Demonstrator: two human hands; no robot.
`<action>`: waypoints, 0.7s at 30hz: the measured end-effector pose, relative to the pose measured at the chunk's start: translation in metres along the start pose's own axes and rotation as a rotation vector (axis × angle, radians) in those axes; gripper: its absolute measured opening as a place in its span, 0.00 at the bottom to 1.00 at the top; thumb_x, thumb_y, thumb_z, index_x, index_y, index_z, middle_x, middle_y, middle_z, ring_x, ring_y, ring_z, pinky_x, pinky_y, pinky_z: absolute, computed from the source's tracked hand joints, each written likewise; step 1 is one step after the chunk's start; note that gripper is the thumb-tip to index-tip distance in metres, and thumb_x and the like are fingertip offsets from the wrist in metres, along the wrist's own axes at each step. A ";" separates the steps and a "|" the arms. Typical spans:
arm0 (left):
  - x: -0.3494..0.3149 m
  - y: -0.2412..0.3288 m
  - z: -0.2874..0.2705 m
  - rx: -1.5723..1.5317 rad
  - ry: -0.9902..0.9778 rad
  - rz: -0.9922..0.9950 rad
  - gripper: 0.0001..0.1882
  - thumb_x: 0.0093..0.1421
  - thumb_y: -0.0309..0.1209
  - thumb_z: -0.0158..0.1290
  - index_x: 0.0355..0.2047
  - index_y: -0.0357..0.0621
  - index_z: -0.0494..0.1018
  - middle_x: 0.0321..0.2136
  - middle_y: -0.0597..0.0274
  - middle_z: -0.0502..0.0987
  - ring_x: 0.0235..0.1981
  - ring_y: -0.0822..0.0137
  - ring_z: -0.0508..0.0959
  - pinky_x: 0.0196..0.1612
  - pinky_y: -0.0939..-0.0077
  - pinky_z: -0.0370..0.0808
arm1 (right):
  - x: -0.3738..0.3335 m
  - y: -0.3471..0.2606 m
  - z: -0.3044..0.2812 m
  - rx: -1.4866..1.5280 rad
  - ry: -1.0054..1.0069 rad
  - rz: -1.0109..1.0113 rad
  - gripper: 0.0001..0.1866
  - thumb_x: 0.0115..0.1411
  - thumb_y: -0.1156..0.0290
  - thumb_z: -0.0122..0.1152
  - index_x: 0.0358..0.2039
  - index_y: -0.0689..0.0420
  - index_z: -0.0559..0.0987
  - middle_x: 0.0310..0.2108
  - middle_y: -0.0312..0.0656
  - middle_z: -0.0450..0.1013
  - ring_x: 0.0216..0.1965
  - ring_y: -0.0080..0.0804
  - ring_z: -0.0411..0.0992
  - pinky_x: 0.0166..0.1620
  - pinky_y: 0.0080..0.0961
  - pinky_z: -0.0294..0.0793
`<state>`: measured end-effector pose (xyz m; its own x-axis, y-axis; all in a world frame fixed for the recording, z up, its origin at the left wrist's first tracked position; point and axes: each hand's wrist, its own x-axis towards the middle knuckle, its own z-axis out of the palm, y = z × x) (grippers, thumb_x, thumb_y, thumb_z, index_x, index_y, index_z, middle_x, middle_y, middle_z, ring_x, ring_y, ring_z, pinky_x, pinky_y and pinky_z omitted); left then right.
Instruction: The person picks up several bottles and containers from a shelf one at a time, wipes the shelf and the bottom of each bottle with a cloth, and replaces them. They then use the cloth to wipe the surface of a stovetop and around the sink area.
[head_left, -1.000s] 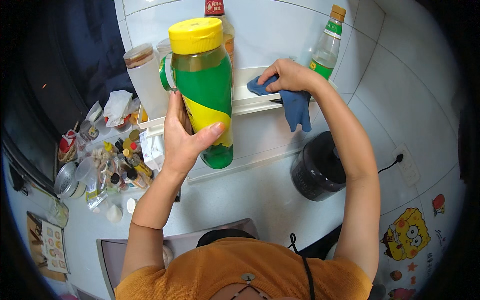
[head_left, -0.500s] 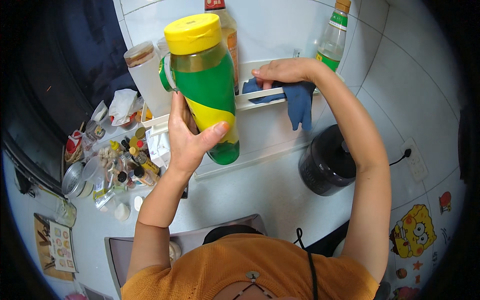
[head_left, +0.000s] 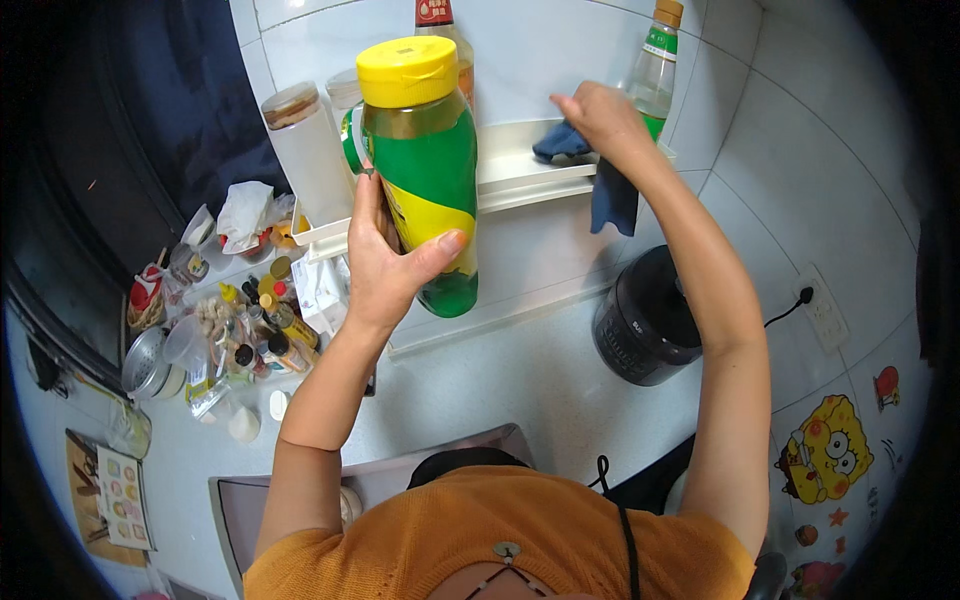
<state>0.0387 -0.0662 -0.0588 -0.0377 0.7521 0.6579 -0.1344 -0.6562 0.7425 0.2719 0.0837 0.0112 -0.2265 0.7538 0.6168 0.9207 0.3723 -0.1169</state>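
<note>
A big green and yellow bottle (head_left: 425,160) with a yellow cap is raised in front of the wall shelf, my left hand (head_left: 390,265) wrapped round its lower side. On the white shelf (head_left: 515,172) lies a dark blue cloth (head_left: 612,200), one end hanging over the front edge. My right hand (head_left: 607,118) is closed on the cloth near the shelf's right part, next to a clear bottle (head_left: 652,85) with a green label and orange-brown cap. Behind the green bottle stand an amber bottle (head_left: 466,65) with a red top and a white canister (head_left: 310,155) with a wooden-looking lid.
Below the shelf, a black rice cooker (head_left: 648,320) sits on the counter (head_left: 500,370) at right, near a wall socket (head_left: 822,312). Small seasoning bottles (head_left: 285,330) crowd the left, along with a metal strainer (head_left: 148,362). A sink (head_left: 245,500) lies close to my body.
My right hand has slid to the right along the shelf with the blue cloth, baring the shelf's middle. The green bottle in my left hand has shifted slightly in view.
</note>
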 end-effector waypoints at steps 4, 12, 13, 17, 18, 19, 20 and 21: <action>-0.004 0.003 -0.001 -0.047 -0.004 -0.002 0.44 0.41 0.37 0.64 0.54 0.35 0.53 0.45 0.53 0.65 0.47 0.64 0.68 0.51 0.73 0.66 | -0.005 0.013 -0.030 0.222 0.406 -0.119 0.24 0.59 0.54 0.48 0.21 0.64 0.75 0.22 0.48 0.72 0.26 0.45 0.71 0.32 0.35 0.68; -0.029 -0.001 -0.016 -0.096 -0.029 -0.084 0.43 0.41 0.34 0.64 0.54 0.35 0.53 0.46 0.54 0.65 0.47 0.65 0.68 0.52 0.73 0.66 | -0.092 0.008 -0.060 0.493 0.430 -0.019 0.20 0.60 0.61 0.50 0.18 0.63 0.71 0.17 0.38 0.67 0.20 0.25 0.64 0.27 0.22 0.62; -0.032 -0.002 -0.017 -0.101 -0.030 -0.087 0.43 0.42 0.33 0.64 0.54 0.35 0.52 0.46 0.54 0.65 0.47 0.65 0.68 0.52 0.73 0.66 | -0.101 0.016 -0.057 0.515 0.405 0.027 0.20 0.61 0.61 0.50 0.18 0.63 0.71 0.17 0.37 0.67 0.20 0.24 0.64 0.26 0.22 0.62; -0.047 -0.016 -0.021 -0.098 -0.046 -0.139 0.45 0.42 0.33 0.64 0.56 0.35 0.51 0.47 0.55 0.65 0.48 0.65 0.68 0.52 0.73 0.66 | -0.134 0.067 -0.019 0.829 0.392 0.370 0.22 0.61 0.57 0.50 0.19 0.62 0.73 0.19 0.34 0.68 0.21 0.21 0.64 0.27 0.20 0.63; -0.050 -0.020 -0.023 -0.092 -0.042 -0.156 0.45 0.42 0.33 0.64 0.56 0.35 0.50 0.47 0.55 0.65 0.48 0.65 0.68 0.52 0.73 0.66 | -0.138 0.072 -0.009 1.020 0.417 0.551 0.22 0.61 0.56 0.50 0.19 0.62 0.73 0.19 0.34 0.68 0.22 0.21 0.64 0.28 0.20 0.64; -0.053 -0.022 -0.024 -0.088 -0.040 -0.172 0.45 0.42 0.33 0.64 0.56 0.35 0.50 0.47 0.55 0.65 0.48 0.65 0.68 0.52 0.73 0.66 | -0.142 0.079 -0.002 1.208 0.441 0.732 0.23 0.61 0.55 0.51 0.20 0.62 0.73 0.20 0.34 0.68 0.22 0.21 0.64 0.28 0.20 0.65; -0.054 -0.023 -0.023 -0.095 -0.042 -0.154 0.45 0.43 0.33 0.64 0.56 0.35 0.51 0.46 0.55 0.65 0.48 0.65 0.68 0.52 0.73 0.66 | -0.146 0.087 0.007 1.288 0.478 0.764 0.23 0.61 0.54 0.51 0.21 0.62 0.73 0.21 0.35 0.69 0.23 0.21 0.65 0.28 0.19 0.65; -0.055 -0.025 -0.023 -0.094 -0.049 -0.150 0.45 0.43 0.34 0.64 0.56 0.35 0.51 0.46 0.55 0.65 0.48 0.65 0.68 0.52 0.73 0.66 | -0.147 0.089 0.012 1.371 0.513 0.789 0.23 0.60 0.53 0.52 0.22 0.63 0.74 0.21 0.36 0.69 0.23 0.21 0.65 0.29 0.19 0.65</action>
<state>0.0208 -0.0898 -0.1163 0.0375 0.8358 0.5478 -0.2273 -0.5267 0.8191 0.3833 0.0120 -0.0992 0.5054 0.8344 0.2199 -0.2566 0.3886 -0.8849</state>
